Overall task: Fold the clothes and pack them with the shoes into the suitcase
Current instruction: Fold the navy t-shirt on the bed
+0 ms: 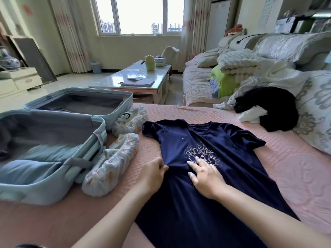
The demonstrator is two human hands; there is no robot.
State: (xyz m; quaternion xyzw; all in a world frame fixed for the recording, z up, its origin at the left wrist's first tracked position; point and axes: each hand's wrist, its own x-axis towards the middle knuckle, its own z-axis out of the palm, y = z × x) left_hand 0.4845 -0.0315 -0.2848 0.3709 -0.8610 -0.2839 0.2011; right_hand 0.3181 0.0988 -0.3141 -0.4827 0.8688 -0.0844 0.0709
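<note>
1. A navy T-shirt [206, 140] lies spread flat on the pink bed [295, 176], centre frame.
2. The left hand [152, 174] pinches the T-shirt's side edge, fingers curled.
3. The right hand [204, 178] presses on the print, fingers straight and spread.
4. The open suitcase [35, 188] sits at left, with covered shoes [112, 163] just beside it.

Navy T-shirt [206, 149] (white tree print)

One navy T-shirt [206, 140] lies on the bed, under two hands: the left hand [152, 174] and the right hand [206, 178]. There is one open suitcase [44, 190] with two halves, and two covered shoes, the far shoe [129, 120] and the near shoe [111, 167]. One black garment [274, 108] and one low desk [143, 77] complete the count.
</note>
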